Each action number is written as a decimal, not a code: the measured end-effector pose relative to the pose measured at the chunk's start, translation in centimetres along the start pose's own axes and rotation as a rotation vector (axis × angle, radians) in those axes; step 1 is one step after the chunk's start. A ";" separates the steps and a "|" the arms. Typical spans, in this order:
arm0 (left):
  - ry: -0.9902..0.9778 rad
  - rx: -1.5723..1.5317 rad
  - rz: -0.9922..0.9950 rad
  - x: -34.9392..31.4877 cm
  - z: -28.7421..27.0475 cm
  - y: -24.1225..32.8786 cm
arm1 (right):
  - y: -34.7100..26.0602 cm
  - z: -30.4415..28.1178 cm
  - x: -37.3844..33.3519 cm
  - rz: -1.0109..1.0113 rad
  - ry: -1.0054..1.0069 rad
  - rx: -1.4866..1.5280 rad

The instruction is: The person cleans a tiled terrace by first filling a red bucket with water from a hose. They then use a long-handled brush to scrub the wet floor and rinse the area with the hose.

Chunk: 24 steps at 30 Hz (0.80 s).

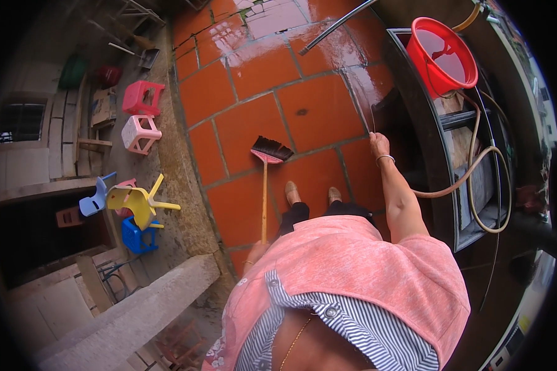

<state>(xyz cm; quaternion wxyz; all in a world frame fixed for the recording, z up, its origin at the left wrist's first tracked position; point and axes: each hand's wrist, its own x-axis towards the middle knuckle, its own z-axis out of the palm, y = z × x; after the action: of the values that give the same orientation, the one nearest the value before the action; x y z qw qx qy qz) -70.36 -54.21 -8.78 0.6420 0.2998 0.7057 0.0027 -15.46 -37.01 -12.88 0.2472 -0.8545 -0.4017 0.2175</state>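
My left hand (257, 251), partly hidden by my pink shirt, is closed on the wooden handle of a broom (265, 198). The broom's pink head and dark bristles rest on the tiles ahead of my feet. Farther right, my right hand (379, 145) is stretched forward, closed. Thin streaks of water leave it toward the wet floor. A tan hose (442, 193) runs from the rack on the right and passes behind my right forearm toward that hand; its end is hidden in my fingers.
Red tiles (254, 123) shine wet at the far end. A red bucket (442, 59) of water stands on a dark metal rack (414, 80) at right. Small stools (141, 133) and a yellow chair (143, 207) line the left beyond a concrete edge. A metal pole (337, 26) juts in above.
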 end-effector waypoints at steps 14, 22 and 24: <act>0.038 -0.175 -0.028 -5.7 1.6 5.6 | -3.2 0.2 -0.3 -0.092 -0.122 0.100; 0.080 -0.089 -0.029 -6.0 2.3 6.0 | -3.0 0.4 1.7 -0.145 -0.020 0.097; 0.093 -0.058 -0.043 -6.6 2.7 6.9 | -2.7 0.2 2.2 -0.113 -0.010 0.120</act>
<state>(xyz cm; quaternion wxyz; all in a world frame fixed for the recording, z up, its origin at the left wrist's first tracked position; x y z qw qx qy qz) -65.09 -52.42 -0.60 0.6167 0.2651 0.7408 0.0232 -15.91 -33.72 -11.78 0.3079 -0.8131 -0.4365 0.2312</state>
